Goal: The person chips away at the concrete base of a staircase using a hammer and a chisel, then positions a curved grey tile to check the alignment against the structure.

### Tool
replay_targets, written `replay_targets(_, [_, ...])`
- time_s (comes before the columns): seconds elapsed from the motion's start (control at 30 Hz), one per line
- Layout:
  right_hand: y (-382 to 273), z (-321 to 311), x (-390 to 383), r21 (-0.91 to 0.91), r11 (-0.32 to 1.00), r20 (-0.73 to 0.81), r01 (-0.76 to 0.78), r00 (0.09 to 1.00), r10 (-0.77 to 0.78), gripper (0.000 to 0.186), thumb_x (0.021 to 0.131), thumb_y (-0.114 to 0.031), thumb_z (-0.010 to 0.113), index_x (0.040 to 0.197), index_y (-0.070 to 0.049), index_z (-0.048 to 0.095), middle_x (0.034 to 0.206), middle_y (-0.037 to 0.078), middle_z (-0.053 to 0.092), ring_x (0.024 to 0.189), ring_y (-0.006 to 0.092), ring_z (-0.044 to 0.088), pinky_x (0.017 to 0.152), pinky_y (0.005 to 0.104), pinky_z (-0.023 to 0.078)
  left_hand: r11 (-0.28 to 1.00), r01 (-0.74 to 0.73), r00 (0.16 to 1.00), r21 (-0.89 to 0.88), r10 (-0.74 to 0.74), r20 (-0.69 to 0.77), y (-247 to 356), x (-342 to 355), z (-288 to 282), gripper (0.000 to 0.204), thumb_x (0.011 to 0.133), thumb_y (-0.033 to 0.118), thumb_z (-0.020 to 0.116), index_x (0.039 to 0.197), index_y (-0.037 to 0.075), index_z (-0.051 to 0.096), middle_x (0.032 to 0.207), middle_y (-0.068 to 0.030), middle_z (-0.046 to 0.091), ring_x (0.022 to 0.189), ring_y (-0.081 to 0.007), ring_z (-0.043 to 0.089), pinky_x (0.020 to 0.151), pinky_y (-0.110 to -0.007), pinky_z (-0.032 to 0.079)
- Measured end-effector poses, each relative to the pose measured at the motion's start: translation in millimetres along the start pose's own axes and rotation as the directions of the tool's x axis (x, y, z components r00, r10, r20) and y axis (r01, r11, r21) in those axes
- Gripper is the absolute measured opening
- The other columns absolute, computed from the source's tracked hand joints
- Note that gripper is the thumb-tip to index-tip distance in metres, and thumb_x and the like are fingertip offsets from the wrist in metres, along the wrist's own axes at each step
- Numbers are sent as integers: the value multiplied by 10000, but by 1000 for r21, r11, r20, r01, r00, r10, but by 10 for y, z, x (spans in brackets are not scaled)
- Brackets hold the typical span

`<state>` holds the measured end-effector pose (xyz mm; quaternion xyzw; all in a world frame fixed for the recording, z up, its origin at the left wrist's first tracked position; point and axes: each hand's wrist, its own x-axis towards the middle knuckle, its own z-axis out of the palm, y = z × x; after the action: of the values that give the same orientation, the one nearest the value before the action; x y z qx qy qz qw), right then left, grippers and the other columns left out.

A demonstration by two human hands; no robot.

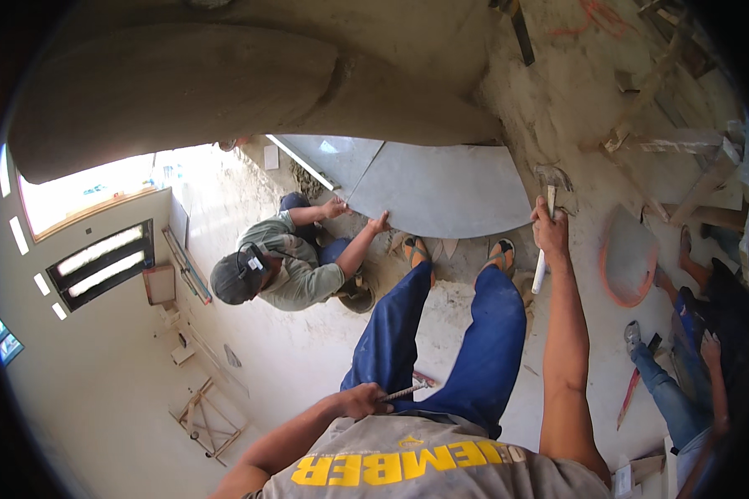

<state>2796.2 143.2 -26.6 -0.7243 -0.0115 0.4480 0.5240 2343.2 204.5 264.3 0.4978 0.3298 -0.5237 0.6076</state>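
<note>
From where I stand, the hammer point(539, 273) is up in the air just beside the right end of the big grey tile point(453, 191), its head facing away from the person and the pale butt back toward them. Its long axis runs nearly straight out from the body, the butt leaning slightly left. The right hand point(551, 226) is wrapped around the handle close below the head, fingers curled in, the arm reached well forward. Such a short grip looks right for steadying it or for light, controlled taps; I'd keep the wrist loose and the steel well off the tile's thin edge, which could chip. The left hand point(363, 402) is back at the waist, curled around a ribbed rod point(408, 391) whose long axis lies mostly crosswise, its free end pointing right and a little forward. Better to keep that tip low and away from the legs. Both sandals point(500, 254) stand near the tile's near edge. To the left a co-worker point(281, 262) crouches, both hands at that edge; I'd watch those fingers before moving any steel. Farther right, an orange-rimmed tub point(629, 259) sits on the floor, and more people work beyond it.
</note>
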Motion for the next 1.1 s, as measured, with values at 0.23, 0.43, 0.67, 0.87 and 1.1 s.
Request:
replay_targets(0.23, [1221,-141,1145,-292,955,-293,52,946,-141,499,1019,-522,596,968,-32,680,624,2,488,491,107,456,447,301,334,918,-265,869,294,360,-340,59,1529,-1335,382,1009,366,642,992,-13,689,825,-223,671,833,-401,668,751,-455,500])
replay_targets(0.43, [1775,-250,2233,-494,845,-386,203,820,-422,448,1051,-401,557,1225,0,656,885,137,668,770,263,642,724,425,499,695,-515,656,502,697,-291,368,2659,-2276,225,978,191,661,947,-30,633,848,-196,673,838,-413,673,767,-479,514])
replay_targets(0.67, [2097,-477,3278,-605,796,-484,37,776,-405,407,1042,-341,552,1169,30,661,1039,253,695,1003,394,667,882,469,488,639,-463,622,615,728,-288,128,3210,-2422,150,945,117,664,941,-20,605,839,-179,687,769,-385,692,655,-451,537])
replay_targets(0.87, [2494,-603,3756,-749,662,-436,18,740,-513,349,1042,-263,543,1137,60,634,1063,274,685,1067,442,650,890,505,474,774,-236,718,588,546,-431,-100,3035,-2555,159,936,163,677,938,24,599,791,-158,663,773,-370,682,662,-449,523])
replay_targets(1.1, [1987,-553,4013,-968,207,43,140,908,-416,296,1026,-259,570,1050,34,596,1041,307,672,1027,504,636,844,524,512,781,-57,341,622,600,-723,-445,2782,-2740,81,876,86,673,932,29,665,845,-148,689,869,-335,701,778,-454,546])
